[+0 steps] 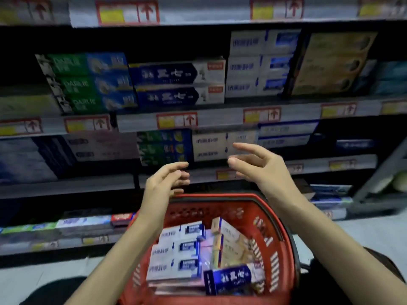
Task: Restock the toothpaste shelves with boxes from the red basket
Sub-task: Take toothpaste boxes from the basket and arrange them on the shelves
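Red plastic basket [276, 258] sits lowest and nearest, below both grips and between the two forearms. It holds toothpaste boxes. A stack of white-and-blue boxes [176, 249] lies under the left forearm. Cream boxes [231, 243] stand on edge under the gap between the grips. One dark blue box [229, 279] lies at the near end, well below the right grip.

Above the basket's far rim, the left grip [164, 183] is wide and empty, with fingers loosely curved and pointing right. The right grip [262, 166] is a little higher and also wide and empty, its thumb and fingers spread and pointing left. The two palms face each other with a gap between them, and neither holds a box.

Just beyond the right grip's fingertips [239, 146], white shelf boxes [209, 147] stand on the shelf. The blur hides whether the fingertips touch them. Green boxes [164, 148] stand beside these, above the left grip.

Higher and farther, a grey shelf edge carries red-framed price tags [176, 120]. Above it and over both grips are two navy boxes [174, 84], one stacked on the other. Green-and-blue boxes [88, 82] stand up and to the left of the left grip. More white boxes [259, 64] rise above the right grip, with tan boxes [330, 62] further to its right.
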{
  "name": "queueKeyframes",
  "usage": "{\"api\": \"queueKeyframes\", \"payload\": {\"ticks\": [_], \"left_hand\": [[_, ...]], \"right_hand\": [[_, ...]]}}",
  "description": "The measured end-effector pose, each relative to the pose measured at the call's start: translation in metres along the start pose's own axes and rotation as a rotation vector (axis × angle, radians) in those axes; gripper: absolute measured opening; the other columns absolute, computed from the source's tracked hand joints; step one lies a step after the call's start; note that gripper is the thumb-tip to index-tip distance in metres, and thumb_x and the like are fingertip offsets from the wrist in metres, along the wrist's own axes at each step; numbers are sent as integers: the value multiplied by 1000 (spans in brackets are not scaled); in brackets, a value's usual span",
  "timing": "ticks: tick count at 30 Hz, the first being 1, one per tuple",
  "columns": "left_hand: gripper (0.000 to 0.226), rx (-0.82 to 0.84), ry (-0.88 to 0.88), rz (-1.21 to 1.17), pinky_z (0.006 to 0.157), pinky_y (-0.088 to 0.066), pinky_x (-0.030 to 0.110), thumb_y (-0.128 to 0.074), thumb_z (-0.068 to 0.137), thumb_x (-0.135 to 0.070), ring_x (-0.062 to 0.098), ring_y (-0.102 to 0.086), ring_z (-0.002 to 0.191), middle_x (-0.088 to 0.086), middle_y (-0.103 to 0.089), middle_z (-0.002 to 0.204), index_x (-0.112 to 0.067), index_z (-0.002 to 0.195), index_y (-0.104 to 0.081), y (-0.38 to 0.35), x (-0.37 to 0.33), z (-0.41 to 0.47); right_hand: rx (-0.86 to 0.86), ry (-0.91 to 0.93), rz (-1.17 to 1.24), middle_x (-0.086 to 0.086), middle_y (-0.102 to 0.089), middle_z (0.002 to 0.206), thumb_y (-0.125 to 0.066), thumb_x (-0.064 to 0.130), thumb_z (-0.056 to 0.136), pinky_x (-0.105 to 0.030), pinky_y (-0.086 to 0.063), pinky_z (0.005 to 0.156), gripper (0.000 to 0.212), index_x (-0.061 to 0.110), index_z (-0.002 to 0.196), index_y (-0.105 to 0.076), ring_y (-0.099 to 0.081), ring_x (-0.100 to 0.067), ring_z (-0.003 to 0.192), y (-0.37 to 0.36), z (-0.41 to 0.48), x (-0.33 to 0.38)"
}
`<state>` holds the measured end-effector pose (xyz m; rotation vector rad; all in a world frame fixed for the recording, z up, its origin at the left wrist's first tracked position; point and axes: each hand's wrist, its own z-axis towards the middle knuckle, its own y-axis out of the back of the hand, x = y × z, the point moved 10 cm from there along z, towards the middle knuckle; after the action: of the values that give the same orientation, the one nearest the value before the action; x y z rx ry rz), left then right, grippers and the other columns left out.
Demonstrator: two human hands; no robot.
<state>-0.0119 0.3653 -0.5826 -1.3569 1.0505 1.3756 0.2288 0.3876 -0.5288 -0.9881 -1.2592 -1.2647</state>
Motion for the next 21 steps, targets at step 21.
{"api": "queueKeyframes", "payload": {"ticks": [21], "left_hand": [[44,722,696,1059,58,-42,22,-84,76,-51,12,-60,68,5,-74,91,-13,95,-74,-58,244,-80]], "right_hand": [[-113,-283,-287,0,-77,91,-74,19,92,-44,-58,95,21,25,112,-72,-76,-12,87,59,5,-117]]}}
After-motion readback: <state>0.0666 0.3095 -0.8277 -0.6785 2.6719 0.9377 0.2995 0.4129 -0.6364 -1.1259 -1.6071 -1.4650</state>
